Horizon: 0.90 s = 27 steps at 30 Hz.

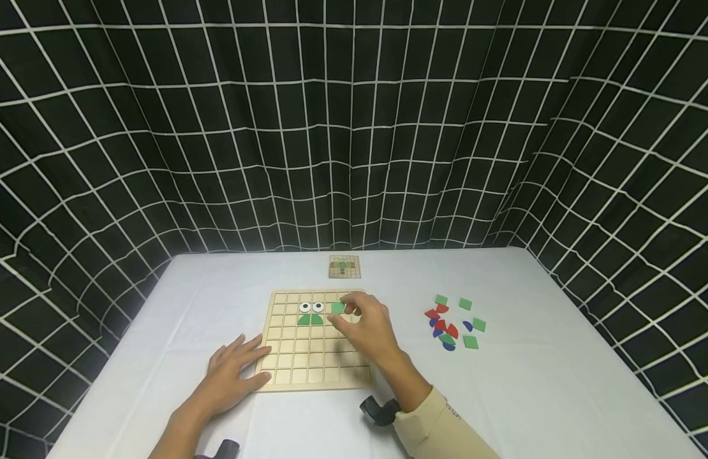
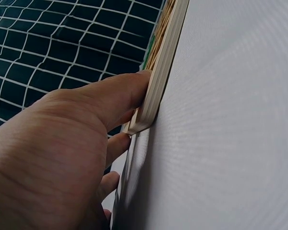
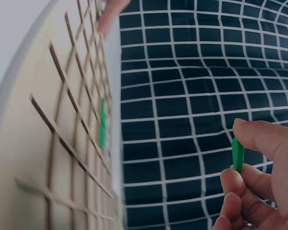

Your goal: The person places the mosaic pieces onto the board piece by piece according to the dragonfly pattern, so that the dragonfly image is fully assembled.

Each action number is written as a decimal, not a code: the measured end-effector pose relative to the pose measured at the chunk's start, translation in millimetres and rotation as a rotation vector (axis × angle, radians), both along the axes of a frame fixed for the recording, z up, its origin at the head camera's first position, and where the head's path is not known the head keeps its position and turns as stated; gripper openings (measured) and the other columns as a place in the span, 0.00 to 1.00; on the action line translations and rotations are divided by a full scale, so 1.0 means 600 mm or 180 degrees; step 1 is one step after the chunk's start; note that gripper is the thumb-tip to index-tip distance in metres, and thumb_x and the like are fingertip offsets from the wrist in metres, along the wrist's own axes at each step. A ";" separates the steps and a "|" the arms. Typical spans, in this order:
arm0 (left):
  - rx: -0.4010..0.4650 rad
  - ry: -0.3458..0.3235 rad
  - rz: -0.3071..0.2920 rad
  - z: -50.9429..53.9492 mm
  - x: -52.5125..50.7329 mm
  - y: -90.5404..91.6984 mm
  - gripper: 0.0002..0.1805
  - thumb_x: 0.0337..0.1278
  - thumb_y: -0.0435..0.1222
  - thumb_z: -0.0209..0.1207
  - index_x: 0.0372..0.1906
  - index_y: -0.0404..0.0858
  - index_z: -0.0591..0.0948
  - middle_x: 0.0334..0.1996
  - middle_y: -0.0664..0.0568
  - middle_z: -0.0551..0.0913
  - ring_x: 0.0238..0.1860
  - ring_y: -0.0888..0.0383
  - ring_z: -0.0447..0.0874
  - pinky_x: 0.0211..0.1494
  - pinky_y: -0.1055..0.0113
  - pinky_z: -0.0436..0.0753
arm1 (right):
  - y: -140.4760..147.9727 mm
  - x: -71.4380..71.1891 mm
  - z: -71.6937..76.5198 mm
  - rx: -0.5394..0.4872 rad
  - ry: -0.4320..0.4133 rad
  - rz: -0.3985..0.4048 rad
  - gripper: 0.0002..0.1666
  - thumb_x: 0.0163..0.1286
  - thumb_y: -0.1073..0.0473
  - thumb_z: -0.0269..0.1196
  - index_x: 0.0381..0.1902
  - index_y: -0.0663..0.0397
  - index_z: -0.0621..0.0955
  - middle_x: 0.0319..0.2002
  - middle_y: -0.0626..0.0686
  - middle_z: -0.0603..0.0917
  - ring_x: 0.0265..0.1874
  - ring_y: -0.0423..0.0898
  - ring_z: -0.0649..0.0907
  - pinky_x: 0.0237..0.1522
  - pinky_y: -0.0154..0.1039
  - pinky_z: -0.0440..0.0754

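A wooden grid board (image 1: 293, 376) lies flat on the table. Two round white eye pieces (image 1: 305, 307) sit side by side in its upper cells, and two green quarter-circle pieces (image 1: 304, 320) lie directly below them. Over the board's upper right part, my right hand (image 1: 370, 326) pinches a green square tile (image 1: 338, 307) between thumb and fingers. The right wrist view shows this tile (image 3: 237, 154) nearly edge-on, held off the board. My left hand (image 1: 230, 376) lies spread at the board's left edge. Its thumb (image 2: 127, 91) touches the board's side near a corner.
Right of the board lie loose green squares (image 1: 471, 342), red pieces (image 1: 453, 330) and blue pieces (image 1: 467, 326), some overlapping. Behind the board is a small pattern card (image 1: 344, 266). A black curtain with white grid lines (image 1: 354, 146) stands beyond the white table (image 1: 538, 357).
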State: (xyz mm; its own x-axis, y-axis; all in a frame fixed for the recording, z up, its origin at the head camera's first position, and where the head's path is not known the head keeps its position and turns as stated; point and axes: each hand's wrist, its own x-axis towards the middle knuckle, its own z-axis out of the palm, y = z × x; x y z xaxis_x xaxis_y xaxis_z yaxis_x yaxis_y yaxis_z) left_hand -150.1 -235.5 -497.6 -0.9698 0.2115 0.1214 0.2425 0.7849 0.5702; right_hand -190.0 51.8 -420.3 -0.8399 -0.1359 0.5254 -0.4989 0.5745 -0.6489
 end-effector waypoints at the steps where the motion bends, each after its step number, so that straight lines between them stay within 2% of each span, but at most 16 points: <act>1: -0.0010 0.0004 -0.0001 0.000 0.000 0.000 0.30 0.50 0.53 0.67 0.59 0.47 0.80 0.68 0.48 0.67 0.72 0.41 0.51 0.69 0.39 0.39 | -0.006 -0.002 -0.004 -0.0001 -0.0066 -0.0001 0.19 0.54 0.57 0.75 0.42 0.58 0.83 0.29 0.48 0.80 0.33 0.49 0.79 0.34 0.39 0.78; 7: -0.0033 0.0011 0.0007 -0.002 -0.002 0.001 0.30 0.50 0.53 0.67 0.59 0.47 0.80 0.68 0.48 0.67 0.72 0.41 0.51 0.70 0.40 0.39 | -0.036 -0.014 -0.031 -0.0076 -0.0444 -0.0019 0.20 0.56 0.57 0.74 0.44 0.59 0.83 0.30 0.49 0.80 0.35 0.48 0.78 0.36 0.38 0.79; 16: -0.0037 -0.0016 0.0014 -0.005 -0.005 0.004 0.30 0.50 0.54 0.66 0.60 0.50 0.79 0.68 0.50 0.68 0.72 0.42 0.50 0.70 0.40 0.38 | -0.066 -0.030 -0.065 0.0050 -0.0879 -0.0263 0.22 0.56 0.53 0.74 0.44 0.60 0.83 0.28 0.45 0.78 0.28 0.41 0.76 0.25 0.31 0.77; 23: -0.0038 0.0037 0.0026 -0.005 -0.003 0.004 0.29 0.49 0.52 0.67 0.59 0.49 0.80 0.68 0.49 0.68 0.72 0.42 0.51 0.70 0.40 0.39 | -0.070 -0.035 -0.090 0.0257 -0.0899 -0.0273 0.22 0.56 0.52 0.74 0.43 0.60 0.84 0.22 0.42 0.74 0.22 0.39 0.73 0.22 0.32 0.74; 27: -0.0050 0.0021 0.0035 -0.003 -0.002 0.002 0.29 0.49 0.52 0.67 0.59 0.49 0.80 0.68 0.50 0.68 0.72 0.42 0.50 0.70 0.41 0.38 | -0.072 -0.038 -0.100 0.0424 -0.0852 -0.0283 0.21 0.56 0.52 0.74 0.42 0.60 0.84 0.22 0.42 0.72 0.23 0.39 0.71 0.23 0.32 0.73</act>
